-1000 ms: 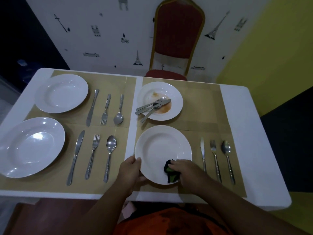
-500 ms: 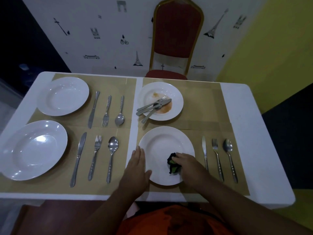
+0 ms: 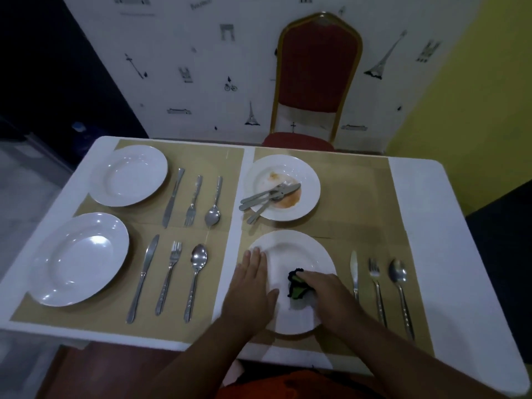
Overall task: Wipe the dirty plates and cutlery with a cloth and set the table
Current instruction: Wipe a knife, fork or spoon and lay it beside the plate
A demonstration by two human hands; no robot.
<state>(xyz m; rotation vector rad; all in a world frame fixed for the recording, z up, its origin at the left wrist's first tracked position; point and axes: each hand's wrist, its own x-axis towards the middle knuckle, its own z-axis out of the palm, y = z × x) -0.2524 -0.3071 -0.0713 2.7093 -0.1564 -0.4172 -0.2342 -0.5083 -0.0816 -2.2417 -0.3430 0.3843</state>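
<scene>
Flattened now where a second ago it gripped the rim, the left hand [image 3: 251,292] pins the near round white ceramic plate [image 3: 288,251] steady, fingers straight, while the right hand [image 3: 328,292] clutches the bunched dark green cloth [image 3: 296,286] on the plate's well. Beyond waits a sauce-smeared white plate [image 3: 312,182] holding unwiped steel cutlery [image 3: 267,197].

Left of where the right hand [image 3: 325,295] grips the cloth [image 3: 296,286], the left hand [image 3: 250,289] lies flat over the plate [image 3: 290,249] rim. Close right lie the knife [image 3: 354,272], fork [image 3: 375,280] and spoon [image 3: 398,280]. The dirty plate [image 3: 305,182] sits beyond, with bare mat [image 3: 354,203] open to its right.
</scene>
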